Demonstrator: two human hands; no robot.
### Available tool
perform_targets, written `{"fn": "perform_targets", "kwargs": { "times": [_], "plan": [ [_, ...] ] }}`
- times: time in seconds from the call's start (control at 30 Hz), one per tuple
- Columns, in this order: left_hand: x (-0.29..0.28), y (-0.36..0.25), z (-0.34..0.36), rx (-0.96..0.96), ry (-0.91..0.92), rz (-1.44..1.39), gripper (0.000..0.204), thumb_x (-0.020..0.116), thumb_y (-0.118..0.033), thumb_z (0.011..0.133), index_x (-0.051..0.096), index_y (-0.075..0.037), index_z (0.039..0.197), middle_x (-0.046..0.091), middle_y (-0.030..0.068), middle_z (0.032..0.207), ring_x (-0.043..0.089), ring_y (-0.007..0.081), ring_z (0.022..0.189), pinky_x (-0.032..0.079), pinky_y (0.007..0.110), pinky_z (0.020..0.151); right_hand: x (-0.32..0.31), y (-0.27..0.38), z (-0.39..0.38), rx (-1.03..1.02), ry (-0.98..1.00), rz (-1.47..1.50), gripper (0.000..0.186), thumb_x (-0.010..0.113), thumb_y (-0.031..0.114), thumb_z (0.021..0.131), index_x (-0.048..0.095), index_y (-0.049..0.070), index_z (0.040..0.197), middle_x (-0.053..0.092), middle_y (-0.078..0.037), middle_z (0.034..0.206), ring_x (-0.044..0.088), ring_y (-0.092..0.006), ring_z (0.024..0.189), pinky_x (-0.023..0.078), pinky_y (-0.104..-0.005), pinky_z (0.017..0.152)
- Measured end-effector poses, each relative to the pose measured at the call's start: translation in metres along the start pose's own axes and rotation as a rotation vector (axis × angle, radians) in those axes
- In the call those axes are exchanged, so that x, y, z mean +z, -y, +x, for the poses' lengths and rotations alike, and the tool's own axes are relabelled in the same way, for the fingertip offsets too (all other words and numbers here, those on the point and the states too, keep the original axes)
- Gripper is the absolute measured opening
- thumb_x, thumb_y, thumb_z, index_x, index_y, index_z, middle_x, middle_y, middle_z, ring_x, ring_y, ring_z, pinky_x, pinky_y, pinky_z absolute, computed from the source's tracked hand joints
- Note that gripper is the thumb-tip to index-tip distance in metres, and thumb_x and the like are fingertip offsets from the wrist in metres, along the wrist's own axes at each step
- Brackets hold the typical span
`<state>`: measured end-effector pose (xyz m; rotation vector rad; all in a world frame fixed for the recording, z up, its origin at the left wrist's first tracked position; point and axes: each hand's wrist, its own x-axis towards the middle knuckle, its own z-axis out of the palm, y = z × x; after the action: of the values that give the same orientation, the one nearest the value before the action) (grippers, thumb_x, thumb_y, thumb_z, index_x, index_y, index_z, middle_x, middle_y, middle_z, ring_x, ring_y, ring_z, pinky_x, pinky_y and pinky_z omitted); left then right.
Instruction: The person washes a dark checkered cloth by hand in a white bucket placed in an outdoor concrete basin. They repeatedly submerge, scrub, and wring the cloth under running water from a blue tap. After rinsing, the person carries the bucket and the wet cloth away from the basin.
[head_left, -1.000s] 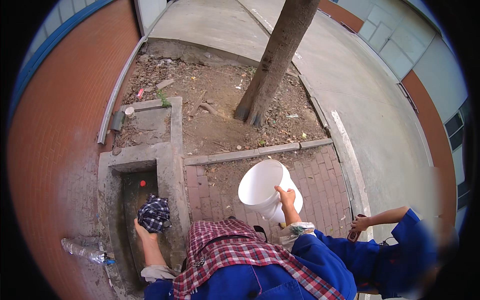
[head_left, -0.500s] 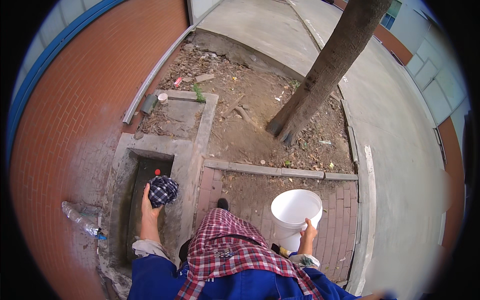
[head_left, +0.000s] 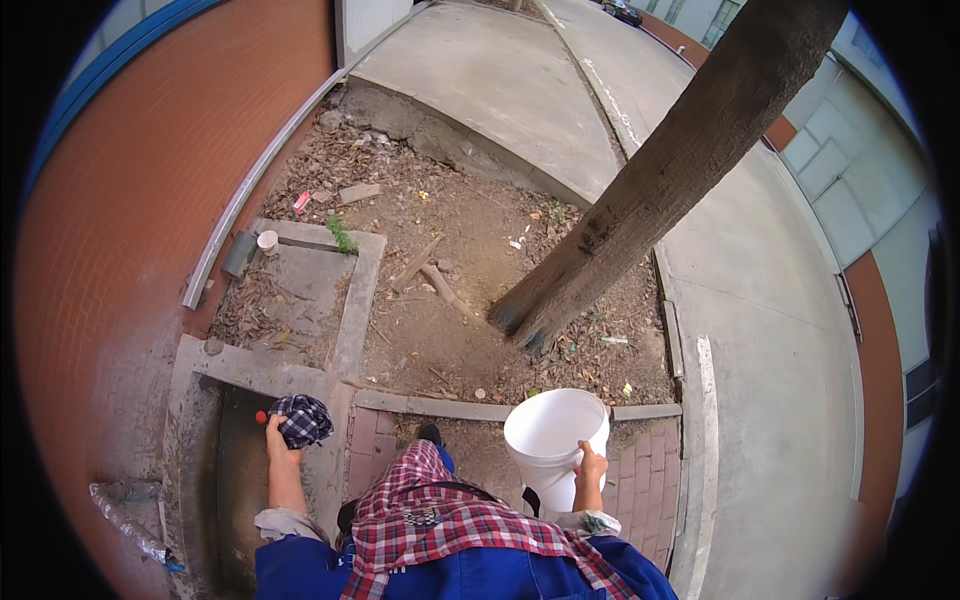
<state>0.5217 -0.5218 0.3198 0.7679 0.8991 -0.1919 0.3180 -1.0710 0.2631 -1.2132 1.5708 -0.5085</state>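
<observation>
A bunched dark blue and white checked cloth [head_left: 303, 421] is gripped in my left hand [head_left: 284, 447], above the concrete trough [head_left: 238, 480] on the left. My right hand [head_left: 591, 468] is closed on the near right side of a white plastic bucket [head_left: 548, 452]. The bucket tilts a little, its mouth facing up, and its inside looks white and bare. Beyond the left hand, a small red round object [head_left: 261, 416] shows in the trough. My fingers behind the cloth are partly hidden.
A tree trunk [head_left: 660, 190] leans up from a dirt bed edged by a low kerb [head_left: 440, 405]. At left stands a red brick wall [head_left: 130, 250], with a clear plastic bottle [head_left: 135, 525] near its foot. Brick paving [head_left: 640, 475] lies right of the bucket.
The whole view has shifted, with the far ground now showing more. Both hands still hold the cloth and the bucket; one of my feet has moved forward relative to the kerb.
</observation>
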Motion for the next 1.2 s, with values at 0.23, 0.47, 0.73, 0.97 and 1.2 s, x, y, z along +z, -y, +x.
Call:
{"fn": "perform_targets", "kwargs": {
  "times": [0.23,0.47,0.73,0.97,1.2],
  "plan": [
    [0.189,-0.015,0.044,0.000,0.064,0.168,0.036,0.060,-0.024,0.060,0.053,-0.012,0.094,0.054,0.0072,0.095,0.054,0.0226,0.084,0.046,0.037,0.067,0.137,0.163,0.007,-0.260,0.322,0.076,0.029,0.069,0.009,0.063,0.051,0.003,0.083,0.055,-0.002,0.070,0.053,-0.0094,0.056,0.046,-0.0243,0.046],
    [0.337,-0.015,0.103,0.024,0.095,0.134,0.051,0.059,-0.021,0.062,0.048,-0.007,0.110,0.052,0.0120,0.106,0.053,0.0292,0.092,0.046,0.042,0.074,0.281,0.282,0.026,-0.329,0.606,0.280,0.026,0.064,0.008,0.069,0.050,0.004,0.091,0.057,-0.001,0.076,0.053,-0.0073,0.061,0.043,-0.0202,0.053],
    [0.511,-0.053,0.209,0.212,-0.154,0.131,0.061,0.061,-0.023,0.058,0.045,-0.007,0.114,0.046,0.0115,0.114,0.048,0.0277,0.100,0.042,0.042,0.082,0.455,0.427,0.105,-0.032,0.639,0.384,0.019,0.067,0.010,0.066,0.055,0.006,0.080,0.058,-0.002,0.073,0.053,-0.0091,0.056,0.043,-0.0232,0.047],
    [0.584,-0.057,0.276,0.096,-0.315,0.142,0.050,0.059,-0.027,0.057,0.050,-0.014,0.105,0.051,0.0070,0.109,0.051,0.0250,0.090,0.042,0.038,0.072,0.538,0.530,0.227,0.051,0.454,0.408,0.033,0.071,0.016,0.063,0.045,0.009,0.082,0.054,-0.004,0.077,0.050,-0.0120,0.060,0.040,-0.0258,0.046],
    [0.661,-0.037,0.387,0.048,-0.642,0.354,0.033,0.059,-0.029,0.055,0.055,-0.012,0.083,0.058,0.0055,0.080,0.056,0.0220,0.069,0.042,0.038,0.055,0.614,0.615,0.340,0.027,0.196,0.554,0.037,0.072,0.017,0.062,0.049,0.007,0.089,0.054,-0.004,0.079,0.053,-0.0151,0.067,0.038,-0.0268,0.046]
  ]
}}
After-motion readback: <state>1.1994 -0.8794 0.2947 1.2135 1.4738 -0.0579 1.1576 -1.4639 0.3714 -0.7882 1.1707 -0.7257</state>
